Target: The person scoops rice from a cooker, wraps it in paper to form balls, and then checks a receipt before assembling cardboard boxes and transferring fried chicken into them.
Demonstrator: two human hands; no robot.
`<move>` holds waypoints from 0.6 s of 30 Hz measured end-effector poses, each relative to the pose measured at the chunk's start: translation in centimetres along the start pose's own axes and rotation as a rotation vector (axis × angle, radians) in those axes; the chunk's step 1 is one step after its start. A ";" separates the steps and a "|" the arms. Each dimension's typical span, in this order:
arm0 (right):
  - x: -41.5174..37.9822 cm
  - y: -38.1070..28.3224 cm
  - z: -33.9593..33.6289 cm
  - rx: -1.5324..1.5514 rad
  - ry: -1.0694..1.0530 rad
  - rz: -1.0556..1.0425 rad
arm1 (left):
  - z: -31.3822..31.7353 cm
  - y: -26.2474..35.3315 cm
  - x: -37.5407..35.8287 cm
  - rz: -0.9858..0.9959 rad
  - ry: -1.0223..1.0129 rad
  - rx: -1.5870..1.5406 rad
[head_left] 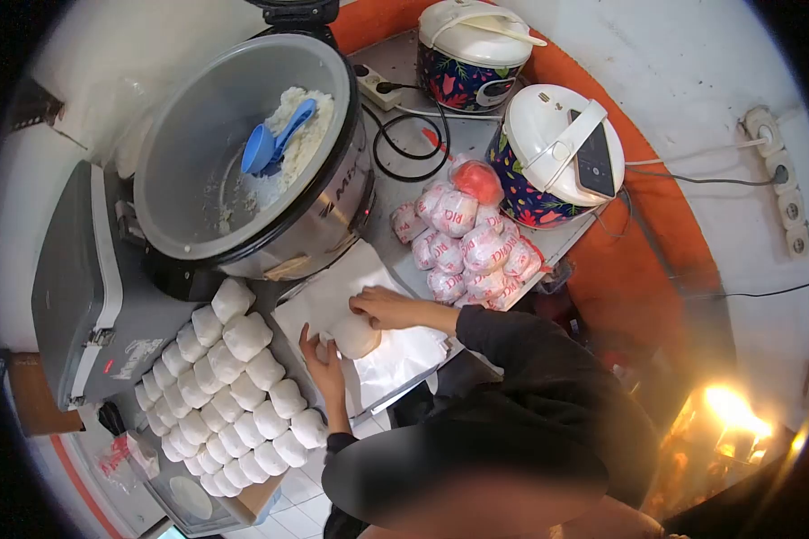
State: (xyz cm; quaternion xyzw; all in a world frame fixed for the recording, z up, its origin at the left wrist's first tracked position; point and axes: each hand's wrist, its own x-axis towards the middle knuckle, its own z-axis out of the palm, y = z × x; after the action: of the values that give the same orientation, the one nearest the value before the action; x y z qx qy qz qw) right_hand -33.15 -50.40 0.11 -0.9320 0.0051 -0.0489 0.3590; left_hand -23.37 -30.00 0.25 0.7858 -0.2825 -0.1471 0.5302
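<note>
A round, pale paper-wrapped rice bundle (pixel 356 336) rests on a stack of white paper sheets (pixel 391 373). On its upper right side, my right hand (pixel 385 308) presses with curled fingers gripping the wrapper. My left hand (pixel 324 363) is at its left side, thumb and index finger spread apart and close against the paper. To the left stand rows of white wrapped bundles (pixel 229 409), piled in layers. Behind the sheets is a large rice cooker (pixel 252 251), lid up, with cooked rice (pixel 316 135) and a blue scoop (pixel 262 148) inside.
Bundles in red-printed wrappers (pixel 463 229) are heaped on the right. Two flowered rice cookers (pixel 472 76) stand at the back; a phone (pixel 595 162) lies on the nearer lid. A black cable (pixel 411 148) loops between. A grey case (pixel 85 287) stands left.
</note>
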 end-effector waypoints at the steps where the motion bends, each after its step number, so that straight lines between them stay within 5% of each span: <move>1: -0.6 -0.2 0.2 0.174 0.005 0.029 | 0.3 0.3 -0.3 -0.070 0.032 -0.129; 2: -1.1 -0.2 0.3 0.176 0.005 0.031 | 0.2 0.6 -0.5 -0.203 -0.006 -0.345; 5: -2.6 -0.5 0.9 0.354 -0.007 0.048 | 1.7 -2.3 -1.3 -0.167 0.088 -0.321; 9: -3.1 -0.2 1.4 0.300 0.136 -0.141 | 3.8 -1.6 -1.0 -0.516 0.290 -0.998; 13: -3.5 -0.1 1.2 0.228 0.172 -0.248 | 3.4 -0.7 0.3 -0.451 0.034 -0.599; 18: -3.3 -0.2 1.4 0.227 0.166 -0.197 | 3.5 0.8 0.4 -0.193 0.180 0.065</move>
State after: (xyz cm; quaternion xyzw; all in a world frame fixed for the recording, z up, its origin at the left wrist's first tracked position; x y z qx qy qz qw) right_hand -36.30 -49.21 -1.07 -0.8742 -0.0623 -0.1609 0.4539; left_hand -25.17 -33.05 -0.35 0.8362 -0.1614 -0.1168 0.5109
